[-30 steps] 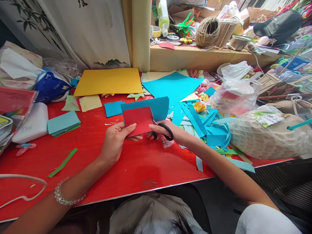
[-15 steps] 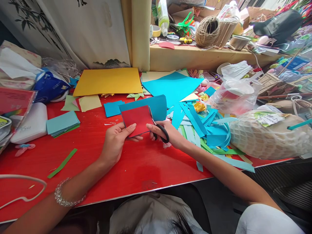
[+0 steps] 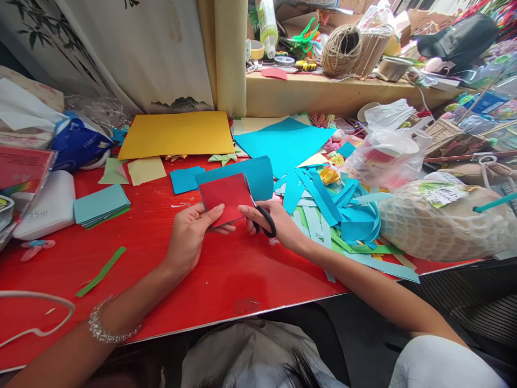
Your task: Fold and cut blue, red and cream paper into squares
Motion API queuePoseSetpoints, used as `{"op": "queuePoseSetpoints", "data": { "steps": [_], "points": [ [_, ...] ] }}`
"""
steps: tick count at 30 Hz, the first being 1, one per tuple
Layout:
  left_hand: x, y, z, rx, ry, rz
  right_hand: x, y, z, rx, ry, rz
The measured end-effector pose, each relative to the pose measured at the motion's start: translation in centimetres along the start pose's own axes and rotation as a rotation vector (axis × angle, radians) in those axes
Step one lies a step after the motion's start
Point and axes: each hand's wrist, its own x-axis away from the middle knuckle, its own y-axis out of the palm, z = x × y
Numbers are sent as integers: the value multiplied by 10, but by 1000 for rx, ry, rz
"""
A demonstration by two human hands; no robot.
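The left hand (image 3: 189, 233) was closed on the red paper (image 3: 224, 196), thumb laid flat across its lower left face and fingers curled under its bottom edge. A bracelet (image 3: 107, 327) sat on that wrist. The paper stood tilted up off the table (image 3: 210, 280), just above and in front of the hand, with its right edge reaching over to the other hand.

The right hand (image 3: 283, 226) was wrapped around the scissors (image 3: 270, 218), fingers through the black loop and forefinger stretched towards the paper's lower right corner. The blades ran up along the red paper's right edge; whether they were parted I could not tell, as the paper hid most of them. The two hands were close together, with the red paper bridging them.

Directly behind the red paper stood a blue sheet (image 3: 258, 175), touching or nearly touching it; I could not tell whether the left hand gripped it as well. A small blue square (image 3: 183, 179) lay flat just to its left. To the right of the scissors was a heap of blue strips (image 3: 347, 210), and past that a net bag (image 3: 444, 226) at the table's edge. Farther back lay a yellow sheet (image 3: 177, 134) and a large blue sheet (image 3: 283, 143) side by side. Well off to the left were a teal stack (image 3: 100, 203) and, nearer the front edge, one green strip (image 3: 100, 271). On the ledge (image 3: 323, 94) beyond the table sat a ball of twine (image 3: 341, 48).
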Motion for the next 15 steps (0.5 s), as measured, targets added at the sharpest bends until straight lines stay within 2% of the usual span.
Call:
{"op": "queuePoseSetpoints", "data": {
  "steps": [6, 12, 15],
  "points": [
    [0, 0, 1, 0, 3, -32, 0, -3, -6, -2, 82, -7],
    [0, 0, 0, -15, 9, -16, 1, 1, 0, -2, 6, 43],
    [0, 0, 0, -29, 9, -8, 1, 0, 0, -4, 21, 37]
  ]
}}
